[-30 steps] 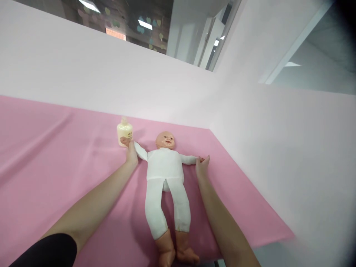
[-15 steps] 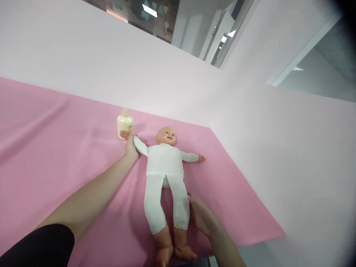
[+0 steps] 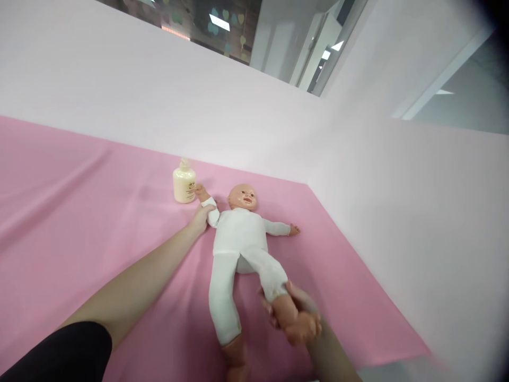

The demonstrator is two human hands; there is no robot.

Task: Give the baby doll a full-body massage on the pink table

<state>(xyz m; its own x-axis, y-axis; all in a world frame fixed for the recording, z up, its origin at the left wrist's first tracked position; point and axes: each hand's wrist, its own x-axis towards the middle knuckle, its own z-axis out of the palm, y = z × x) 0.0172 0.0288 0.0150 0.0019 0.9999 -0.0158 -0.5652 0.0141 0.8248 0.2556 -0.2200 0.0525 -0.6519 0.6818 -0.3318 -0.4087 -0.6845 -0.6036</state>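
Cream bottle [image 3: 184,185] on pink cloth [image 3: 79,223]: small dark mark on front, near doll's [image 3: 238,249] raised hand; too small and blurred to read. No brand, number or word legible on it. Doll's white suit: no print seen. Pale walls: no sign or label. Ceiling area beyond wall: coloured hanging shapes, no lettering legible. No readable text anywhere in view.

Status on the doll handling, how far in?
Done: baby doll in white suit lies face-up on the pink sheet. In hand: right hand lifts one bare foot; left hand grips its arm. Left: cream pump bottle stands untouched.
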